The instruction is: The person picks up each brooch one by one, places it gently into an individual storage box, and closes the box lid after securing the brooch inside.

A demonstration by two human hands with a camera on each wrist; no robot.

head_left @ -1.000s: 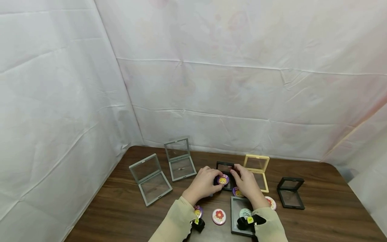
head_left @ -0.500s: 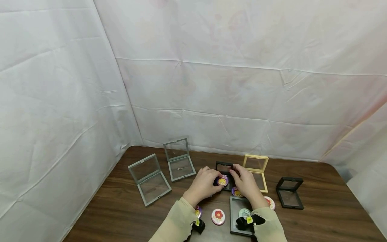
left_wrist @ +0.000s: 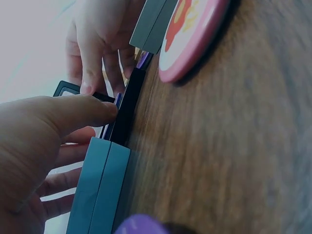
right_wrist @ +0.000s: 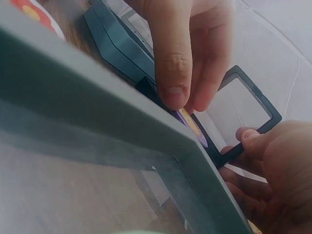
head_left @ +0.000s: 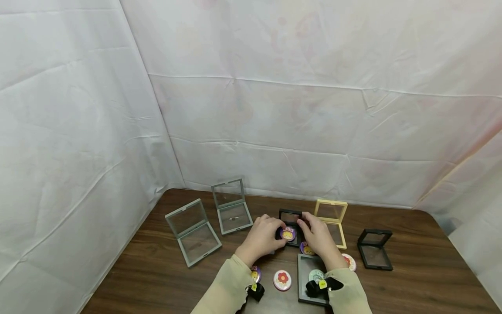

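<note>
Head view, left grip [head_left: 262,236] pinching purple badge [head_left: 288,234], right grip [head_left: 320,237] pinching black frame [head_left: 290,216], yellow wrist label [head_left: 323,284] illegible

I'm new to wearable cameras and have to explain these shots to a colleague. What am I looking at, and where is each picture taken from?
There is no machine: these are a person's left hand and right hand, both bare. The wide picture is taken from the head, looking forward and down; the two close ones from the left and right wrists. The left hand pinches a purple badge at a black case, whose lid the right hand holds. Around them on the table are open grey cases, a yellow case, a second black case and flower badges.
</note>
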